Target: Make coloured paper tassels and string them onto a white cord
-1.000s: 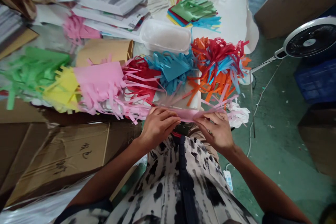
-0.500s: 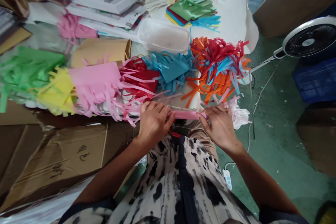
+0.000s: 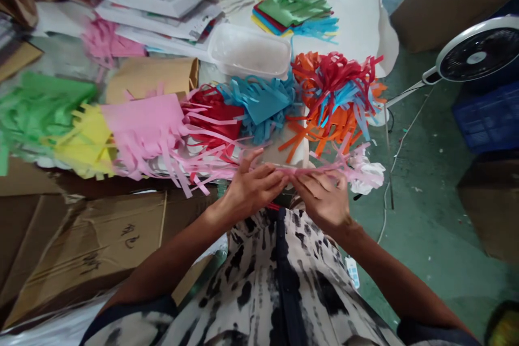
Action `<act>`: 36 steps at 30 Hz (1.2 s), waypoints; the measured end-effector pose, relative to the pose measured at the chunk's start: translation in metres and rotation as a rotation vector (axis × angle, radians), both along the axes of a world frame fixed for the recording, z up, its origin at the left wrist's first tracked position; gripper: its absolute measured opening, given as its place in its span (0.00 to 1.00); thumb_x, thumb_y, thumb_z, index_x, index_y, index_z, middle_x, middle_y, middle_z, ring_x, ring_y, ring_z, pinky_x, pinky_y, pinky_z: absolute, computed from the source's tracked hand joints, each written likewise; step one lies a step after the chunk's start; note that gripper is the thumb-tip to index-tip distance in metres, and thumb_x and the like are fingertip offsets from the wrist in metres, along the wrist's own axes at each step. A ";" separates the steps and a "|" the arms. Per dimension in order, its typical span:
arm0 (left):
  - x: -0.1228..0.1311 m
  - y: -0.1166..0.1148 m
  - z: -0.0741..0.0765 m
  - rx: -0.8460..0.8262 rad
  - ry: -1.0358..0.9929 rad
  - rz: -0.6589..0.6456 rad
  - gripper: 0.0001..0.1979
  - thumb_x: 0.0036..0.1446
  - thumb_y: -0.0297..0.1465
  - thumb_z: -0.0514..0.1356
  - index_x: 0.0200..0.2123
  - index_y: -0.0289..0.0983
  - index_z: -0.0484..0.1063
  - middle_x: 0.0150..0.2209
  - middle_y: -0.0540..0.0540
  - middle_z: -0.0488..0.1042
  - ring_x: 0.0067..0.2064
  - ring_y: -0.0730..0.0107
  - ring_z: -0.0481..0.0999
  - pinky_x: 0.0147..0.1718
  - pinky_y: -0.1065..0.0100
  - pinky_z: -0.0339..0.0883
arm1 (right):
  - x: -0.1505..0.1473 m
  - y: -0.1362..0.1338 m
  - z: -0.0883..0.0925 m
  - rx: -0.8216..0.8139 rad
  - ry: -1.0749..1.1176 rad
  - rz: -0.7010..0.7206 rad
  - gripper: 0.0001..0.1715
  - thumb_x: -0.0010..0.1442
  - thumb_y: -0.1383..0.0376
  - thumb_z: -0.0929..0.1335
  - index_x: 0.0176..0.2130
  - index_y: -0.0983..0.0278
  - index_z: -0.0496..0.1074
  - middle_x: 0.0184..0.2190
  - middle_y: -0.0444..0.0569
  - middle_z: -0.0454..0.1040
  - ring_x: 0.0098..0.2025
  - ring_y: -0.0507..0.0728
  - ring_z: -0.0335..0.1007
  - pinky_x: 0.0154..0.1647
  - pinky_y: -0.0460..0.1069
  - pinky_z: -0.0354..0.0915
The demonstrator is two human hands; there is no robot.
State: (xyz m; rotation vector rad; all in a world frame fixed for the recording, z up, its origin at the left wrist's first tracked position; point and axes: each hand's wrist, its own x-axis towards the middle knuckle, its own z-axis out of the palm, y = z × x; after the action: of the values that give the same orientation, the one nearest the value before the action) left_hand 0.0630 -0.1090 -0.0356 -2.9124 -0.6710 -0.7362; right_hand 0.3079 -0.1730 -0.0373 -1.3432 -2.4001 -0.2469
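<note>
My left hand [image 3: 253, 186] and my right hand [image 3: 322, 197] meet over the table's near edge. Both pinch a pink fringed paper strip [image 3: 320, 168] between fingers and thumbs, with its cut strands fanning out to the right. Just beyond the hands lie heaps of fringed paper: pink [image 3: 146, 130], red [image 3: 214, 119], blue [image 3: 261, 102], and a mixed orange, red and blue bundle [image 3: 336, 97]. Yellow fringed paper [image 3: 87, 140] and green fringed paper [image 3: 40, 108] lie further left.
A clear plastic tub [image 3: 249, 51] stands behind the blue heap. A stack of flat coloured fringes [image 3: 294, 8] lies at the back. Cardboard boxes [image 3: 93, 238] sit low left. A fan [image 3: 476, 57], a blue crate [image 3: 490, 119] and cables lie on the green floor at right.
Both hands slid closer together along the pink strip. The strip has lifted slightly off the table edge, and its loose strands now fan out past my right hand.
</note>
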 end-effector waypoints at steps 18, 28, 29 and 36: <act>0.023 -0.002 -0.002 -0.113 -0.012 0.067 0.08 0.69 0.25 0.60 0.47 0.35 0.78 0.44 0.43 0.83 0.44 0.61 0.79 0.45 0.61 0.75 | 0.021 0.002 0.025 -0.121 -0.046 -0.099 0.13 0.69 0.66 0.66 0.49 0.58 0.79 0.46 0.47 0.85 0.56 0.66 0.72 0.58 0.65 0.50; 0.018 0.005 -0.007 -0.201 -0.081 0.106 0.06 0.71 0.28 0.60 0.42 0.36 0.78 0.41 0.43 0.81 0.43 0.61 0.78 0.44 0.62 0.74 | 0.009 0.024 0.017 -0.203 0.032 -0.079 0.12 0.75 0.63 0.66 0.47 0.59 0.81 0.42 0.48 0.83 0.49 0.61 0.70 0.53 0.59 0.51; 0.017 0.004 -0.008 -0.219 -0.081 0.109 0.07 0.72 0.29 0.60 0.41 0.36 0.77 0.40 0.44 0.81 0.42 0.62 0.78 0.44 0.62 0.73 | 0.011 0.024 0.016 -0.214 0.052 -0.081 0.12 0.75 0.63 0.66 0.46 0.59 0.81 0.42 0.48 0.83 0.49 0.60 0.70 0.53 0.59 0.51; -0.008 0.004 -0.003 -0.320 -0.102 0.293 0.07 0.72 0.31 0.60 0.40 0.38 0.77 0.40 0.46 0.82 0.43 0.62 0.75 0.44 0.60 0.68 | 0.022 0.023 0.016 -0.292 0.216 -0.171 0.11 0.73 0.62 0.67 0.41 0.57 0.81 0.40 0.46 0.83 0.50 0.61 0.71 0.54 0.58 0.53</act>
State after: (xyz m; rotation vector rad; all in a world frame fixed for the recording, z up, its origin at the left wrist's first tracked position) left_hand 0.0554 -0.1055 -0.0383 -2.9584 -1.3043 -0.8087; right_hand 0.3299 -0.1499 -0.0208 -1.6144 -2.2035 0.2034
